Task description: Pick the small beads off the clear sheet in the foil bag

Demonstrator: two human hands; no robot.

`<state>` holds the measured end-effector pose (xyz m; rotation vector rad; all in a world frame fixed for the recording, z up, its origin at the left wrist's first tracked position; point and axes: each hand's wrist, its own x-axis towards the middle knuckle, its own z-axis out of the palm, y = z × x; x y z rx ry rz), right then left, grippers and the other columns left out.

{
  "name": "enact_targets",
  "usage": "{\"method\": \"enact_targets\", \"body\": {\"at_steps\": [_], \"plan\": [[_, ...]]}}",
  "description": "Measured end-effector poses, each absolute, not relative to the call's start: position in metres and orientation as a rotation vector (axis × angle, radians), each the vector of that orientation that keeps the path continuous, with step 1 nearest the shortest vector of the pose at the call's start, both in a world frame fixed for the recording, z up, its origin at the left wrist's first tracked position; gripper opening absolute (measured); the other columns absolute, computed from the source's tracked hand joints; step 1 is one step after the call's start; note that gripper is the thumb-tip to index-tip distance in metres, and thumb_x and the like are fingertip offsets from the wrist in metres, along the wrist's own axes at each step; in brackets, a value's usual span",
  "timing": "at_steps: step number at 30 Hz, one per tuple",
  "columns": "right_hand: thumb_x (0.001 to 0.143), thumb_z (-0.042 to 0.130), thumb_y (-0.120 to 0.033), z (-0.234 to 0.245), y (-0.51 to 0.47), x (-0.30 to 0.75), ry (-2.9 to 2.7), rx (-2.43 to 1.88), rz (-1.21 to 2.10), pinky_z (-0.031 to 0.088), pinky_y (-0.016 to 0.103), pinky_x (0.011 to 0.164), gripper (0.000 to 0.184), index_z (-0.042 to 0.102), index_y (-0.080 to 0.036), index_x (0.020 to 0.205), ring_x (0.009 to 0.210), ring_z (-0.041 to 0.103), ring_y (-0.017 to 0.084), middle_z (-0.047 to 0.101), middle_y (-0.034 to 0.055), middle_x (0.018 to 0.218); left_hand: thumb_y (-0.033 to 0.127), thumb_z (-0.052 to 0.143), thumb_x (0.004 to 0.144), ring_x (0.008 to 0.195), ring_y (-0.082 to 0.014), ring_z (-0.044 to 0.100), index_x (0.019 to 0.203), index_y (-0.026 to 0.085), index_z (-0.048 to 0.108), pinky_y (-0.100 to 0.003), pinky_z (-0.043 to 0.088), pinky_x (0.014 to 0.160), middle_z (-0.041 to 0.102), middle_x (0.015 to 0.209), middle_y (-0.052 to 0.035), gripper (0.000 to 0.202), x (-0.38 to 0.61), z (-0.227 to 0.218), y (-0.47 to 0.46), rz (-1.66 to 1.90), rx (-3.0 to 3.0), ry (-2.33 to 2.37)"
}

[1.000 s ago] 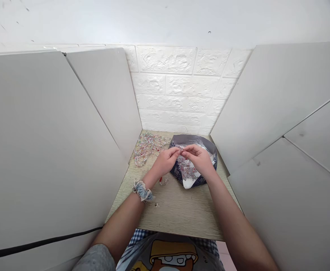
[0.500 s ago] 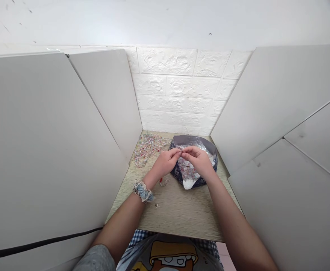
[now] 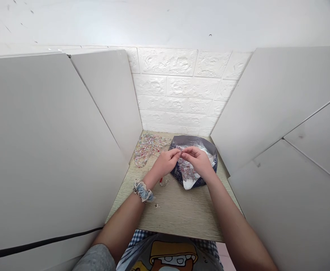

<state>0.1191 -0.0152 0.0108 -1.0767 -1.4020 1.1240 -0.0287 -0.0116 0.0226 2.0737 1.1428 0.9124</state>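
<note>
My left hand (image 3: 165, 162) and my right hand (image 3: 198, 160) meet fingertip to fingertip above an open blue patterned bag (image 3: 194, 142) with a silver lining. Both hands are pinched on something tiny that I cannot make out. Small pink and clear beads (image 3: 188, 171) fill the bag under my fingers. On my left wrist sits a blue scrunchie (image 3: 143, 190). A heap of strung beads (image 3: 149, 146) lies on the wooden table (image 3: 179, 210) to the left of the bag.
White panels (image 3: 52, 150) wall in the table on the left and right, with a white brick wall (image 3: 179, 90) behind. A few loose beads (image 3: 163, 182) lie by my left wrist. A black cable (image 3: 41, 242) runs along the left panel.
</note>
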Motion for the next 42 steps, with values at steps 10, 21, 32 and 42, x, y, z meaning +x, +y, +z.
{"method": "enact_targets", "body": {"at_steps": [10, 21, 32, 42], "plan": [[0.066, 0.062, -0.03, 0.0108, -0.0149, 0.1197, -1.374, -1.057, 1.146, 0.044, 0.027, 0.067, 0.016, 0.058, -0.018, 0.076, 0.074, 0.056, 0.015, 0.06, 0.0014, 0.075, 0.035, 0.032, 0.083, 0.063, -0.0094, 0.044, 0.076, 0.016, 0.057, -0.02, 0.032, 0.058, 0.052, 0.065, 0.0019, 0.032, -0.0287, 0.0238, -0.0117, 0.915, 2.058, 1.142], [0.066, 0.061, -0.031, 0.0104, -0.0148, 0.1189, -1.428, -1.087, 1.113, 0.045, 0.03, 0.069, 0.016, 0.058, -0.018, 0.076, 0.075, 0.057, 0.017, 0.062, 0.0026, 0.077, 0.033, 0.032, 0.083, 0.06, -0.0095, 0.044, 0.075, 0.016, 0.058, -0.021, 0.031, 0.057, 0.052, 0.064, 0.002, 0.031, -0.0283, 0.0249, -0.0124, 0.897, 2.062, 1.157], [0.065, 0.062, -0.029, 0.0106, -0.0157, 0.1188, -1.431, -1.095, 1.124, 0.045, 0.031, 0.071, 0.013, 0.061, -0.02, 0.074, 0.076, 0.058, 0.017, 0.064, 0.0019, 0.077, 0.033, 0.037, 0.08, 0.063, -0.0103, 0.045, 0.076, 0.014, 0.062, -0.021, 0.032, 0.059, 0.056, 0.066, 0.0003, 0.031, -0.03, 0.0266, -0.0103, 0.881, 1.955, 1.116], [0.07, 0.058, -0.031, 0.0048, -0.0147, 0.12, -1.604, -1.148, 0.86, 0.044, 0.033, 0.07, 0.014, 0.063, -0.021, 0.077, 0.076, 0.058, 0.019, 0.064, 0.0028, 0.079, 0.041, 0.043, 0.075, 0.055, -0.0084, 0.037, 0.071, 0.009, 0.063, -0.021, 0.029, 0.053, 0.047, 0.055, 0.0012, 0.037, -0.0306, 0.0235, -0.0054, 0.861, 1.738, 1.054]]}}
